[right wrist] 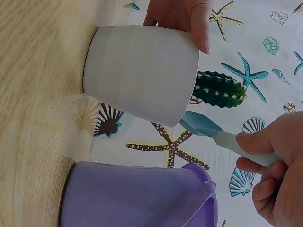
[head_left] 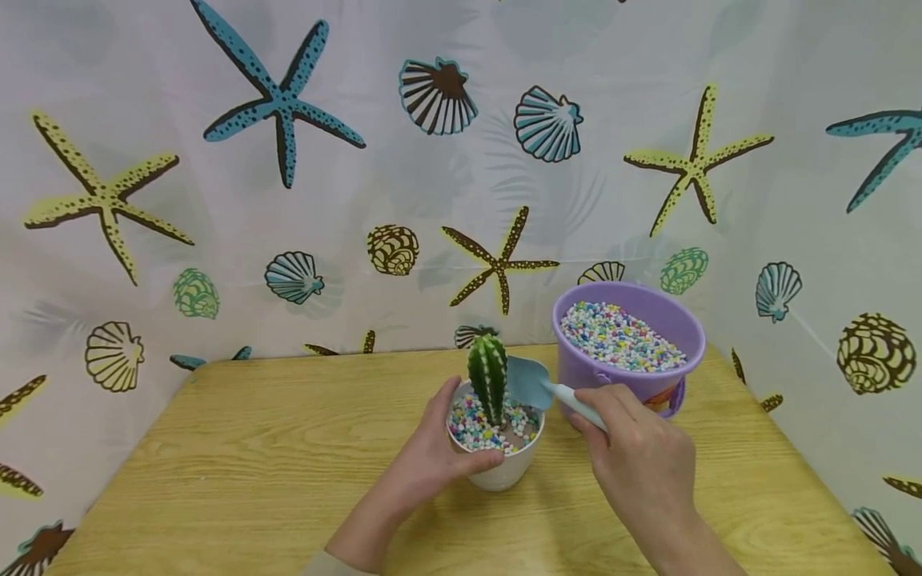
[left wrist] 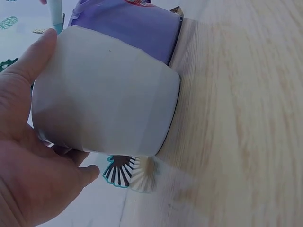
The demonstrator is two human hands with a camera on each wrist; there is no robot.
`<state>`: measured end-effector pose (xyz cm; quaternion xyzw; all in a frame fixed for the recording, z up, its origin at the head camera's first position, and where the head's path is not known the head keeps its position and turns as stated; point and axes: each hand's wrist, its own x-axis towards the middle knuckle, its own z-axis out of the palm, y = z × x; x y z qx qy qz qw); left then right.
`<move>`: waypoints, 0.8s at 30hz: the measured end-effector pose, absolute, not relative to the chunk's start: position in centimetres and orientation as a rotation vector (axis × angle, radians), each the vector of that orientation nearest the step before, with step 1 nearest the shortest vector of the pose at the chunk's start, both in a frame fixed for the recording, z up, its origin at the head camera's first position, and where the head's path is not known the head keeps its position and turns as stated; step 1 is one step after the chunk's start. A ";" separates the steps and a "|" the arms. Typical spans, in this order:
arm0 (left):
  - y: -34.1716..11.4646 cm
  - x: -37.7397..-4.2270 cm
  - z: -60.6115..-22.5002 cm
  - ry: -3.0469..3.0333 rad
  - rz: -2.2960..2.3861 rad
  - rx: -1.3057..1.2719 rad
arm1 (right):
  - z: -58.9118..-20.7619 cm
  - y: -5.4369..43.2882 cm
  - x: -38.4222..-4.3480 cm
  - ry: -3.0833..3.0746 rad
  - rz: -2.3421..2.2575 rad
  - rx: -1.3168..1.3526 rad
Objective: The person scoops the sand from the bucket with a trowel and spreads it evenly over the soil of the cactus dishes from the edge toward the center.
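Note:
A white flowerpot (head_left: 502,478) stands upright on the table. In it rises a green ribbed cactus (head_left: 487,378), ringed by multicoloured pebbles (head_left: 471,430), with a brownish patch uncovered at the front right. My left hand (head_left: 432,460) grips the pot from the left, thumb along the near rim and fingers round the far side. My right hand (head_left: 644,452) holds a small toy shovel (head_left: 531,384) by its pale handle. Its blue-grey blade lies over the pot's right rim, close beside the cactus. In the right wrist view, thumb and fingers (right wrist: 258,142) close round the handle.
A purple bucket (head_left: 587,376) stands right behind the pot, partly filled with the same coloured pebbles (head_left: 612,340), its handle hanging down. The wooden table (head_left: 288,448) stretches out to the left. A curtain (head_left: 346,184) printed with starfish and shells hangs behind and at both sides.

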<state>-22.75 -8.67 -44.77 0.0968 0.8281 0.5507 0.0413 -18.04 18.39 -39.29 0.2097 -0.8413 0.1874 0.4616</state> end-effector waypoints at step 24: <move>-8.1 -22.9 -44.9 2.540 1.684 0.304 | -38.1 20.7 -18.2 -2.066 0.463 0.404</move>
